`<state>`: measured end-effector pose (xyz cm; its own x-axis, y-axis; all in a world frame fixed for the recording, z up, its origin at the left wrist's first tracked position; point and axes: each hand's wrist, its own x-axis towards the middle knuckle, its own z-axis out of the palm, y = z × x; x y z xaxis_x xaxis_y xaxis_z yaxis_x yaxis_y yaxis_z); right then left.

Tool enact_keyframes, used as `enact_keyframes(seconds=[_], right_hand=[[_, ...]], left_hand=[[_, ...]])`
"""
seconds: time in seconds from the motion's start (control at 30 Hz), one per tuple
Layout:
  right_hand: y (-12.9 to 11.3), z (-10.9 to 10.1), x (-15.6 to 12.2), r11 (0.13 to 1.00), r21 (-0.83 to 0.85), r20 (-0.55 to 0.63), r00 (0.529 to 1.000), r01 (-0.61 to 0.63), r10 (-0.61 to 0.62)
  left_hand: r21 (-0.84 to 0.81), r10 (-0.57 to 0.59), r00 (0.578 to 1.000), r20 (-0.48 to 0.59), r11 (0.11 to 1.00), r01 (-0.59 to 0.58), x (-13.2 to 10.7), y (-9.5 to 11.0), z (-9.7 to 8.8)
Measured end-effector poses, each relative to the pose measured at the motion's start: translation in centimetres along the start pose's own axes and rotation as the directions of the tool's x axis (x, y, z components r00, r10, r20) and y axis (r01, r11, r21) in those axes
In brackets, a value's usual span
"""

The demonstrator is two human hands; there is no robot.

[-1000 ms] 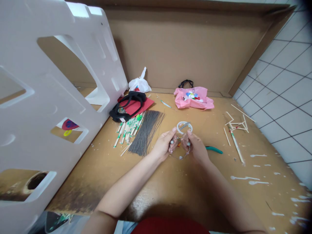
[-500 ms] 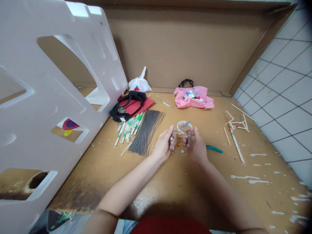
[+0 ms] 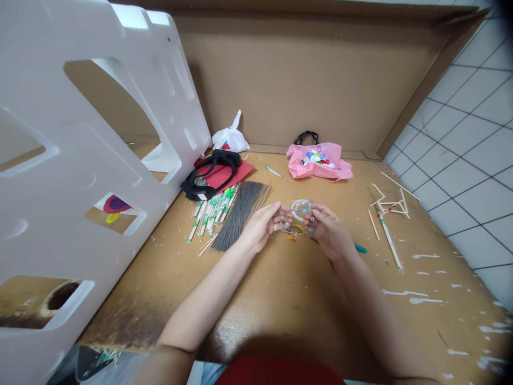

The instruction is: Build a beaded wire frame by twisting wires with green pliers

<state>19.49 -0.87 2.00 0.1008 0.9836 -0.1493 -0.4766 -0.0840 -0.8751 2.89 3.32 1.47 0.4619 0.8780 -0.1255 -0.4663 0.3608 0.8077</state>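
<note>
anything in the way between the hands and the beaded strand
Nothing visible: the left hand and right hand both hold the beaded strand directly. The white ring lies beyond it, not between.

On the left I see a tall white plastic panel with cut-out openings (image 3: 96, 155) leaning over the brown wooden tabletop (image 3: 256, 305). Near it sit a knotted white plastic bag (image 3: 230, 140) and a padded black headband (image 3: 226, 157), which overlaps a bright red sheet (image 3: 240, 172). Farther right, an open pink plastic bag (image 3: 340, 167) holds small coloured pieces, a thin black strap (image 3: 306, 138) just behind it. Beyond, there's an angular frame of pale wooden sticks (image 3: 395, 203), dried-looking white streaks (image 3: 425, 301) and white square tiles (image 3: 473, 133).
</note>
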Motion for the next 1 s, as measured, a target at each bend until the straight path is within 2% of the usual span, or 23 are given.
enact_keyframes(seconds=[0.13, 0.27, 0.47, 0.63, 1.0], right_hand=[[-0.4, -0.5, 0.1, 1.000, -0.001, 0.016, 1.000, -0.009, 0.009], [-0.4, -0.5, 0.1, 1.000, 0.003, 0.057, 0.998, -0.029, 0.029], [-0.6, -0.4, 0.0, 0.998, -0.005, 0.109, 0.992, -0.064, 0.064], [-0.3, -0.5, -0.1, 0.989, -0.122, 0.147, 0.984, -0.086, 0.104], [-0.5, -0.3, -0.3, 0.992, -0.121, 0.145, 0.988, -0.036, 0.054]], left_hand=[[0.118, -0.029, 0.997, 0.071, 0.993, 0.020, -0.2, 0.3, -0.2], [0.184, -0.017, 0.997, 0.070, 0.983, 0.004, 0.0, 0.1, -0.5], [0.124, 0.068, 0.996, 0.049, 0.990, -0.074, 0.4, 0.7, -1.3], [0.084, 0.058, 0.997, 0.045, 0.995, -0.061, 0.2, 1.2, -1.1], [0.134, 0.028, 0.997, 0.075, 0.990, -0.038, 0.0, 0.9, -0.9]])
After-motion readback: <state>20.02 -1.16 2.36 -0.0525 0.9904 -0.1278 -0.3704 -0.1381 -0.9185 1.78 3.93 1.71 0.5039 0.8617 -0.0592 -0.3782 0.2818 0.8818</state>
